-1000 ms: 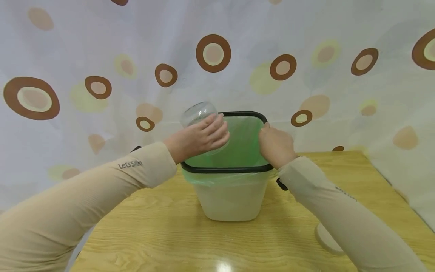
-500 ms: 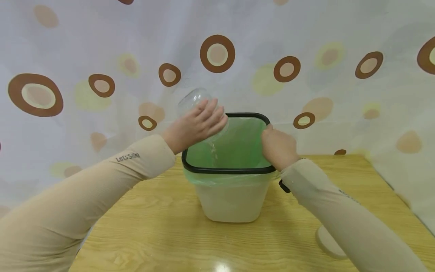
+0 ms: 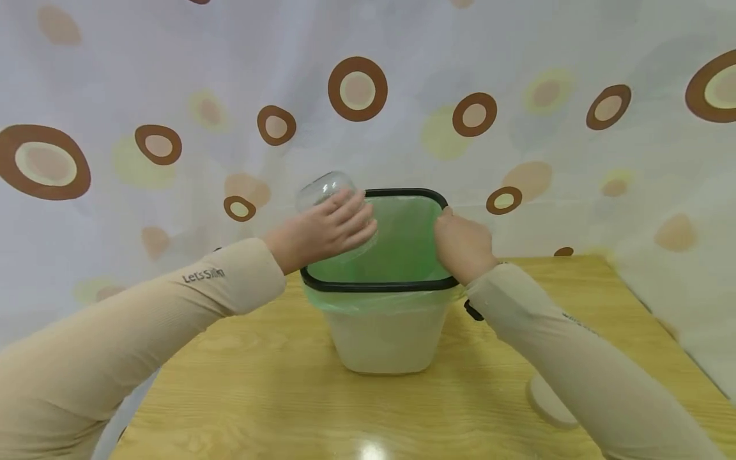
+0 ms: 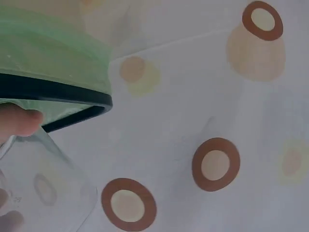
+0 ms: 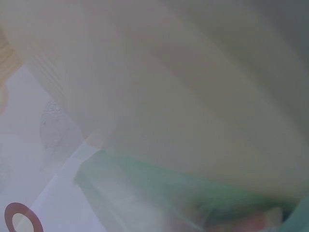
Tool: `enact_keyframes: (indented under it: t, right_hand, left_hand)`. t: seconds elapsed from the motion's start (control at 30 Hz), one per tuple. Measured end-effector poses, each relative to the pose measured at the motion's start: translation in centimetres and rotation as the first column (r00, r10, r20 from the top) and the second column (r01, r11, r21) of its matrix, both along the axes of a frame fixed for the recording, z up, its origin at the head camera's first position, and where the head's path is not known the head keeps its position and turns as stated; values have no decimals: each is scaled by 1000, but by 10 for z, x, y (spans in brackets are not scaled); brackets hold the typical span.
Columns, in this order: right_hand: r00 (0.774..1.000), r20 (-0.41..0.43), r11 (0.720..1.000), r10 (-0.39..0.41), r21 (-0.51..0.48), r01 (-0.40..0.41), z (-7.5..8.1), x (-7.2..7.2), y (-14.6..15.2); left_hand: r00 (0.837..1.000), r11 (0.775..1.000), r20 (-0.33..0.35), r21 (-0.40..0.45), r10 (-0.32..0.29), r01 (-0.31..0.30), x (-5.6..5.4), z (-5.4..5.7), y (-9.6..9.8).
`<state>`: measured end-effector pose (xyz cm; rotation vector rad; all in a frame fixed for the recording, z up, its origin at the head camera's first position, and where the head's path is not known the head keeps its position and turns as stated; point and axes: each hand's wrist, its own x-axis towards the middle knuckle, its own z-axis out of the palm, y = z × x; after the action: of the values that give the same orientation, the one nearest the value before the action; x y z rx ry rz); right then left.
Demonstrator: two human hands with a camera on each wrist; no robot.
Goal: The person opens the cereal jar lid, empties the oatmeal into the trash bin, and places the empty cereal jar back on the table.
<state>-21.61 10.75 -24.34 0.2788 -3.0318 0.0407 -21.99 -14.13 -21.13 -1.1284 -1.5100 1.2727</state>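
Note:
My left hand [image 3: 324, 230] grips a clear jar [image 3: 329, 188], tilted over the left side of a white trash bin [image 3: 391, 338]. In the left wrist view a thumb and fingertips [image 4: 21, 121] hold the jar, its narrower end toward the bin's black rim [image 4: 53, 92]. A green liner bag [image 3: 402, 243] lines the bin and hangs folded over its outside. On the right, my right hand [image 3: 464, 246] grips the rim and bag, knuckles up. Through the right wrist view, the bin's wall [image 5: 145, 96] fills most of the picture, with blurred fingers [image 5: 246, 222] below.
The bin stands on a wooden table [image 3: 276, 383]. A round beige disc [image 3: 551, 402] lies at the right, partly behind the right sleeve [image 3: 563, 345]. Behind everything hangs a white sheet [image 3: 402, 153] with brown ring shapes.
My left hand lifted the jar half a second ago, when clear bits or drops fell from it into the bin; it has since come lower. My right hand stays on the rim.

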Motion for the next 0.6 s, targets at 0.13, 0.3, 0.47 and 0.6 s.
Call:
enact_keyframes:
  t: [0.13, 0.3, 0.47, 0.6]
  right_hand:
    - [1000, 13, 1000, -16, -8, 16, 2, 0, 0]
    - [1000, -15, 1000, -5, -9, 5, 3, 0, 2]
    - [998, -56, 1000, 18, -11, -19, 2, -3, -2]
    - [999, -42, 1000, 23, -9, -23, 3, -4, -4]
  left_hand:
    - [994, 984, 105, 175, -2, -16, -8, -1, -2]
    - [969, 949, 242, 315, -58, -22, -11, 0, -7]
    - [978, 956, 210, 290, -17, -46, -8, 1, -13]
    - [1000, 984, 15, 180, -20, 17, -9, 7, -10]
